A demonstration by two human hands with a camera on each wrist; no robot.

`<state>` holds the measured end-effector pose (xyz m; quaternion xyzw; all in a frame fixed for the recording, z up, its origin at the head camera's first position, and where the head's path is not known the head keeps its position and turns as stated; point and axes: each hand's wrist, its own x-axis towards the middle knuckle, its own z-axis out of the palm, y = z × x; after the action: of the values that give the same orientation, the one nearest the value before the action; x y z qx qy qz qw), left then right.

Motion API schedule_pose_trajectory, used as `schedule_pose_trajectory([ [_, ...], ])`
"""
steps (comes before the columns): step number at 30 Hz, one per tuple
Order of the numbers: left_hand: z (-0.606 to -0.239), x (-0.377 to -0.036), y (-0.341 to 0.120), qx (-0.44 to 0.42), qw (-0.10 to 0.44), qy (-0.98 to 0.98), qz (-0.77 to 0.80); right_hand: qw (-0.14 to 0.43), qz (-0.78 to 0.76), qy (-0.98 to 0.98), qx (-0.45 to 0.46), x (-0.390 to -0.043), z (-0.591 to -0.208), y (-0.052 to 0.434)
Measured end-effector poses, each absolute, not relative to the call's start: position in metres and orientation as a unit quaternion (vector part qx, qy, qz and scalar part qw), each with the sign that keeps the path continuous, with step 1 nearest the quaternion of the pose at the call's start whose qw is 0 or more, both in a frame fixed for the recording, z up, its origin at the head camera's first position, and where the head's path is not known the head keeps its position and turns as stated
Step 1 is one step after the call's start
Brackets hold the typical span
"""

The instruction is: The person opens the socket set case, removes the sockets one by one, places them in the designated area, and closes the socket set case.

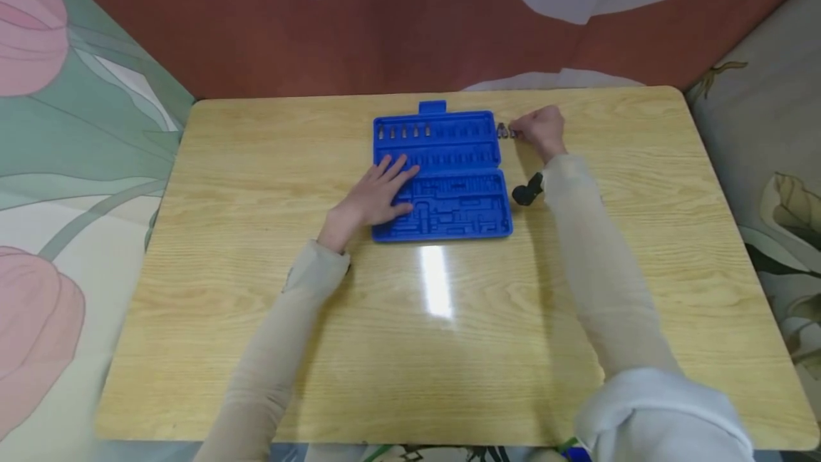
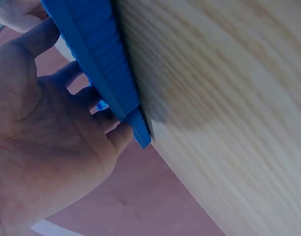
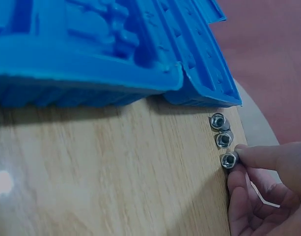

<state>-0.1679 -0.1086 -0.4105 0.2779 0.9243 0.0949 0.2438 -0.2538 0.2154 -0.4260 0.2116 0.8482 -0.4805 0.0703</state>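
Observation:
An opened blue plastic tool case (image 1: 445,207) lies on the table, its moulded slots facing up. Several small metal sockets (image 1: 404,132) stand in the upper row at its left. My left hand (image 1: 378,194) rests on the case's left side with fingers spread; in the left wrist view its fingers touch the case's edge (image 2: 98,64). Beyond the upper right side, my right hand (image 1: 541,130) pinches a silver socket (image 3: 229,160) between thumb and finger at the table top. Two more sockets (image 3: 224,139) lie between it and the case.
The case sits near the back of a light wooden table (image 1: 256,348). A blue tab (image 1: 432,107) sticks out from its far edge. Beside the right cuff is a black device (image 1: 527,191). A reddish patterned cloth (image 1: 321,41) hangs behind the table.

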Motion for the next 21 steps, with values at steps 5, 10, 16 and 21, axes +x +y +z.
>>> schedule_pose_trajectory([
  [5, -0.4106, -0.1675, -0.1075, 0.271, 0.253, 0.923, 0.100, 0.079, -0.471, 0.853, 0.210, -0.2527, -0.4301, 0.2157],
  [10, -0.4090, -0.1692, -0.1039, 0.263, 0.258, 0.924, 0.103, 0.081, -0.449, 0.864, 0.210, -0.2527, -0.4307, 0.2183],
  [16, -0.4099, -0.1711, -0.1030, 0.264, 0.259, 0.923, 0.104, 0.092, -0.450, 0.861, 0.218, -0.2520, -0.4296, 0.2202],
  [21, -0.4095, -0.1718, -0.1035, 0.262, 0.257, 0.924, 0.108, 0.095, -0.460, 0.855, 0.220, -0.2567, -0.4263, 0.2205],
])
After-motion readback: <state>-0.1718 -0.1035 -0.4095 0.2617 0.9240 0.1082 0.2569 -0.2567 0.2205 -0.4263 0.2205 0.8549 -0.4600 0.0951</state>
